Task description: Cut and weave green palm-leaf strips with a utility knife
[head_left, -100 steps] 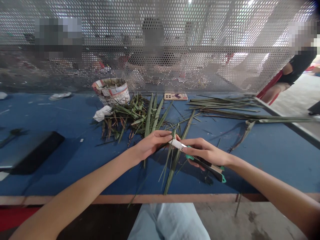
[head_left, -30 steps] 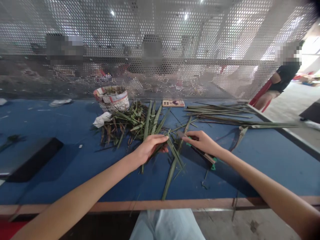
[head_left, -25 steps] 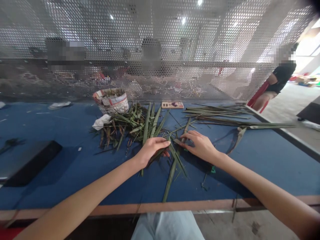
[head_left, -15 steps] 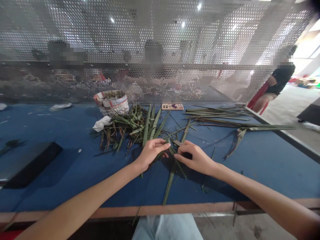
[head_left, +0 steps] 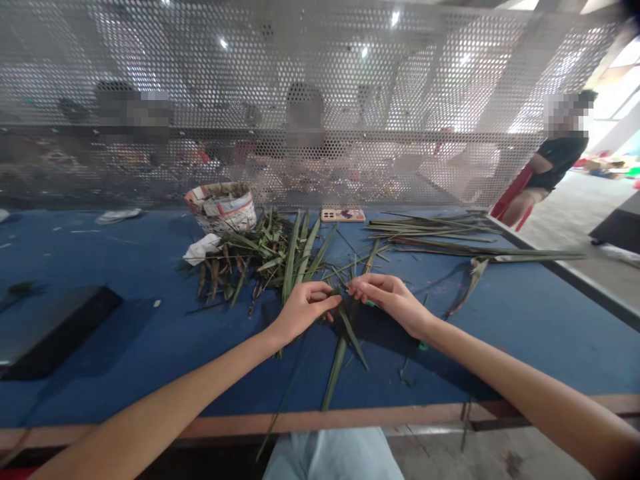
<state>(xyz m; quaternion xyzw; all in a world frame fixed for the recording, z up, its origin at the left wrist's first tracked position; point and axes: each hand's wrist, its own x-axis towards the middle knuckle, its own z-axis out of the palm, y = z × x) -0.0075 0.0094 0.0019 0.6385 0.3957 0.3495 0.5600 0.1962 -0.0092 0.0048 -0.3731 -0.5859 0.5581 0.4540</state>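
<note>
Grip of the left hand is clamped on a leaf strip: the thumb presses toward the curled fingers at its upper end, and the green strip slants away toward the near right. Fingertips of the right hand bunch near each other just right of the left thumb; whether they are clamped on a fine strand, I cannot tell. Bits of teal show under that hand and by its wrist, but what they belong to is mostly hidden.

Both hands are above the near middle of a blue table. Below them a long leaf blade lies on the surface, running from the near edge toward the far right, and left of it a thin strand hangs over the edge.

Left of the hands and farther off is a tangled leaf pile, with several broad leaves along its right side. Crumpled white paper sits at its left, and just behind stands a pot with a printed wrapping. A patterned phone lies near the far edge. To its right, long leaves are spread lengthwise, and a curled dry piece bends toward the near side from one long stalk. A dark box-like object is at the left. Beyond the table rises a perforated panel; at the far right a person in a dark top sits on a red chair.
</note>
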